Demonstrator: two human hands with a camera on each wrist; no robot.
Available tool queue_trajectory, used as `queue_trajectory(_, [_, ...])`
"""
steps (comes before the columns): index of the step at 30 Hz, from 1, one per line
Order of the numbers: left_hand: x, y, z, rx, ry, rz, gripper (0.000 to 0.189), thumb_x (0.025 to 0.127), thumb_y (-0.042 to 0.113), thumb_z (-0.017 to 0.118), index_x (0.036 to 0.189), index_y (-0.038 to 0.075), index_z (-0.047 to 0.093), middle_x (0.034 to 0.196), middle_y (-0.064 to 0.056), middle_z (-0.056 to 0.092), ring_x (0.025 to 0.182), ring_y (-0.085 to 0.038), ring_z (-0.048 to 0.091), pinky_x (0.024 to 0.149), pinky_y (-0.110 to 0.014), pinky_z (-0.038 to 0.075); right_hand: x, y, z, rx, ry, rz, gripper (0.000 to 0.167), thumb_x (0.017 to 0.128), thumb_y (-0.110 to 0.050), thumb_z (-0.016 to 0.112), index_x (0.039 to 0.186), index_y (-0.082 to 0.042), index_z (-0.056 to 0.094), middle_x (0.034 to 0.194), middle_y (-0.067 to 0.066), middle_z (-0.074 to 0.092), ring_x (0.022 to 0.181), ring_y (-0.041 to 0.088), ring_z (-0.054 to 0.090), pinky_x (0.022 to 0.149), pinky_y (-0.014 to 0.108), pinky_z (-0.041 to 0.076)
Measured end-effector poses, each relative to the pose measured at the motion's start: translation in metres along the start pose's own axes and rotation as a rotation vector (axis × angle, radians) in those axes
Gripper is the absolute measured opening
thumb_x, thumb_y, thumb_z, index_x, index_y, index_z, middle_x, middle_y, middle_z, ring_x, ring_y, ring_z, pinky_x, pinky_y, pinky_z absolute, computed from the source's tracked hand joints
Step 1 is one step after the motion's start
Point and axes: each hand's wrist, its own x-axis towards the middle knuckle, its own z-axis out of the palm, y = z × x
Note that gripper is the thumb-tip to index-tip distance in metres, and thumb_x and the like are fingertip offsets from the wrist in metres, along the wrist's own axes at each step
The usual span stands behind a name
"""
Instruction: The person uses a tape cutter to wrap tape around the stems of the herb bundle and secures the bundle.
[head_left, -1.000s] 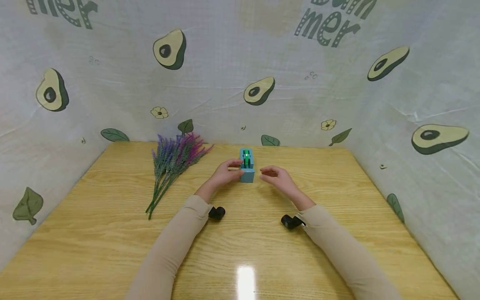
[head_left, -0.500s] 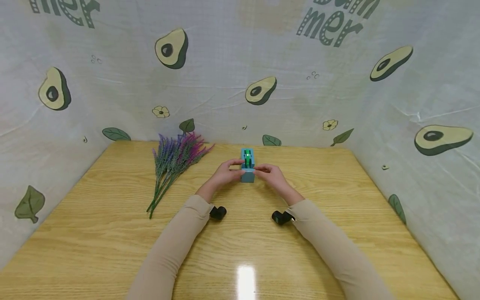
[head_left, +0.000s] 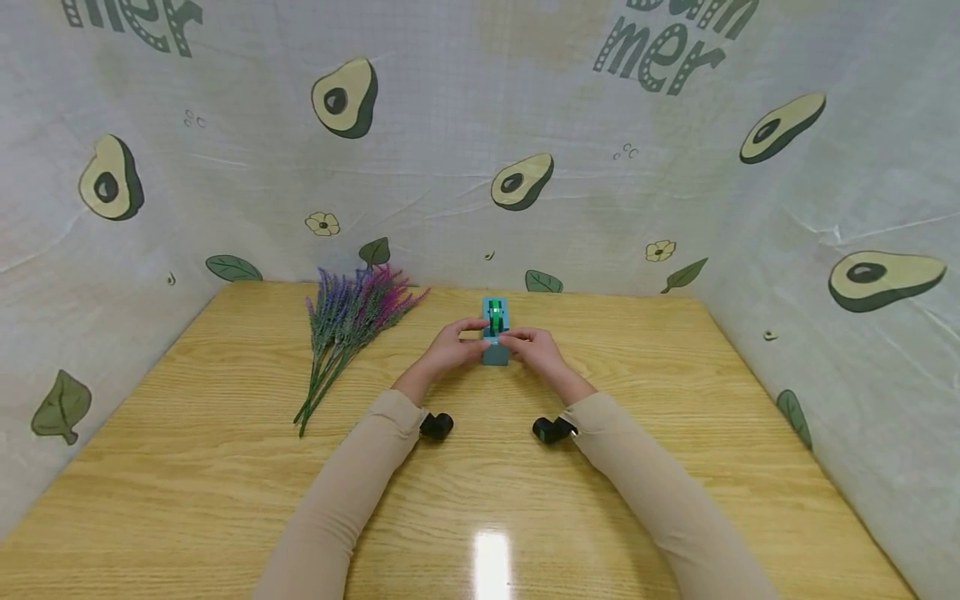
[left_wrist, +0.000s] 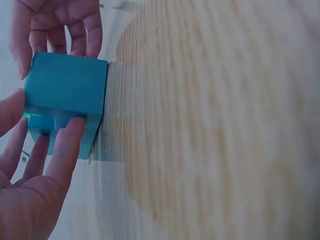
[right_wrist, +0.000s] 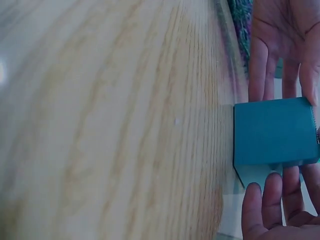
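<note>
A blue tape dispenser (head_left: 495, 355) stands on the table with a green roll of tape (head_left: 496, 314) in its top. My left hand (head_left: 447, 348) grips its left side, thumb toward the near end. From the right, my right hand (head_left: 540, 353) has its thumb and index finger together over the top, at the tape's end by the cutter. The left wrist view shows the dispenser's plain front face (left_wrist: 67, 82), with the toothed cutter along one edge. In the right wrist view, the right hand's other fingers (right_wrist: 272, 195) hang beside the dispenser; the pinch itself is mostly out of frame.
Left of the dispenser lies a bunch of purple and pink lavender stems (head_left: 341, 333). The wooden table (head_left: 420, 508) meets a cloth backdrop (head_left: 450, 100) printed with avocados at its back and sides.
My right hand has moved left from beside the dispenser to its top, bringing thumb and index finger together at the cutter. The left hand keeps its grip.
</note>
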Motion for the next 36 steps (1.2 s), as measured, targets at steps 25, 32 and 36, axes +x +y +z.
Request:
queue_trajectory(25, [-0.001,0.000,0.002,0.047,0.027,0.008,0.043,0.092,0.011,0.059,0.134,0.010,0.050,0.136,-0.011,0.044,0.117,-0.028,0.051,0.089,-0.036,0.048,0.002,-0.006,0.009,0.011,0.104,0.016,0.025,0.089,-0.018,0.065,0.106,0.001,0.069,0.112,0.012,0.063,0.107,0.022,0.053,0.091,0.035,0.044])
queue_trajectory(32, [-0.001,0.000,0.002,0.038,0.028,0.020,0.044,0.092,0.008,0.059,0.135,0.008,0.048,0.137,-0.011,0.044,0.117,-0.029,0.051,0.088,-0.036,0.049,-0.001,-0.006,0.012,0.011,0.140,-0.003,0.024,0.089,-0.018,0.066,0.103,0.001,0.069,0.104,0.010,0.064,0.096,0.020,0.054,0.083,0.032,0.046])
queue_trajectory(36, [0.000,0.000,0.002,0.068,0.039,0.014,0.043,0.092,0.011,0.060,0.134,0.010,0.050,0.136,-0.010,0.045,0.116,-0.027,0.052,0.087,-0.034,0.049,-0.001,-0.009,0.012,0.042,0.141,0.001,0.025,0.090,-0.019,0.065,0.104,0.002,0.069,0.104,0.010,0.063,0.094,0.020,0.053,0.085,0.037,0.046])
